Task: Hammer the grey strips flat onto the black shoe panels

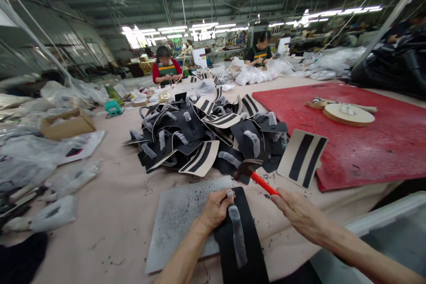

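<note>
My left hand is closed around a small metal punch, held upright at the top end of a black panel. A plastic-wrapped handle strip runs along that panel. Beneath the panel's upper left part lies a grey slab specked with black bits. My right hand grips a hammer by its orange handle; the dark head is raised above and to the right of the punch, apart from it. Most of the punch is hidden by my left fingers.
A heap of similar black panels lies ahead. One beige panel with black stripes leans by the red mat, which bears a tape roll. A cardboard box and plastic bags stand left. Two people sit working across the table.
</note>
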A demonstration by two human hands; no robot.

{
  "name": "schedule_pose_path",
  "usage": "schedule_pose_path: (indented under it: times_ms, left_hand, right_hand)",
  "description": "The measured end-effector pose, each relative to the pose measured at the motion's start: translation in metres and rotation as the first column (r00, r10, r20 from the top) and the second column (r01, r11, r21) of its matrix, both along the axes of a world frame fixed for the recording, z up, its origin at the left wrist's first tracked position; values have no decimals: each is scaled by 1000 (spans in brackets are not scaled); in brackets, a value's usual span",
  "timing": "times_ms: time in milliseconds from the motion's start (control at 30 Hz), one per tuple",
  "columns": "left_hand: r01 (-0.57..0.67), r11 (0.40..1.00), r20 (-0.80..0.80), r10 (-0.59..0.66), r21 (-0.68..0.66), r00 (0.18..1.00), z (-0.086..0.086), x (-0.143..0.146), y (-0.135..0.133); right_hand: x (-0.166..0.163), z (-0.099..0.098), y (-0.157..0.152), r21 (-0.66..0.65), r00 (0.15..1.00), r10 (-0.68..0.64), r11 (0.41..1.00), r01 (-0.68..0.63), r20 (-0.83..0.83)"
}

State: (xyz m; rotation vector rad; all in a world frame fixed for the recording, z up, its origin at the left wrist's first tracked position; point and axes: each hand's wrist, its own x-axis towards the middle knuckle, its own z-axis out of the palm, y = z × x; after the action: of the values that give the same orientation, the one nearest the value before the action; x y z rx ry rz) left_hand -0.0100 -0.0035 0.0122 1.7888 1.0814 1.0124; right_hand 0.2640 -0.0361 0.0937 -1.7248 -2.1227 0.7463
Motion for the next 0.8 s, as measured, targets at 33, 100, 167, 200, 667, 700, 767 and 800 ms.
schedule_pose_path:
  times_ms: [33,100,167,200,667,700,767,800]
  left_hand:
    - [-4,1000,8,4,-2,1000,0,0,0]
    - [-19,1000,17,19,-5,1000,0,1,-1]
    - [-29,1000,8,29,-5,1000,0,1,-1]
    - [-34,999,1,34,-7,999,1,1,-1]
    - [-401,849,329,509,-345,795,1,-3,7]
    - [-435,822,393,562,-369,728,7,-10,8]
    - [-509,790,493,612,-341,619,25,-29,7]
    - [-554,776,532,619,-301,578,36,-39,5]
  right_hand:
    - [4,-9,3,-42,1000,-12,999,11,-26]
    - [11,-32,9,-85,999,-40,996,40,2]
    - [13,-52,12,-44,994,-68,996,72,82]
    - [12,-58,13,14,989,-78,997,77,122]
    - [-96,-21,-21,311,737,527,679,-665,423]
    - [-96,-16,-20,329,767,458,714,-618,449]
    - [-96,-1,-17,315,817,332,802,-507,472]
    - [-96,8,-15,286,840,283,849,-444,463]
